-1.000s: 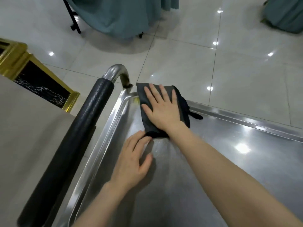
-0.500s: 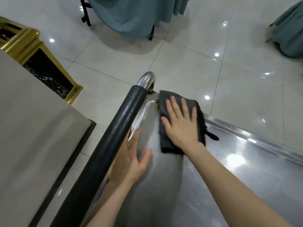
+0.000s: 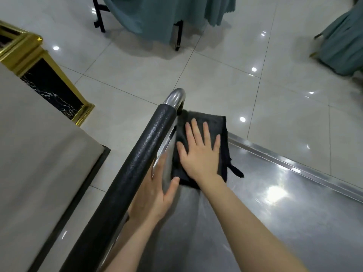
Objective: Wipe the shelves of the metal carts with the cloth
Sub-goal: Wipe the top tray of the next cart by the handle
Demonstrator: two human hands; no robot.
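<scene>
The folded dark grey cloth [image 3: 204,146] is pinned flat beneath the spread fingers of the right hand [image 3: 200,154] in the far corner of the shiny steel cart shelf [image 3: 284,222], its long axis along those fingers, while the open left hand [image 3: 153,193] rests just beside its near edge.

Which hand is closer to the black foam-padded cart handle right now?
Left. The left hand lies flat on the steel cart shelf right beside the black foam-padded cart handle, partly tucked under it. The right hand presses the folded dark grey cloth, farther in.
</scene>
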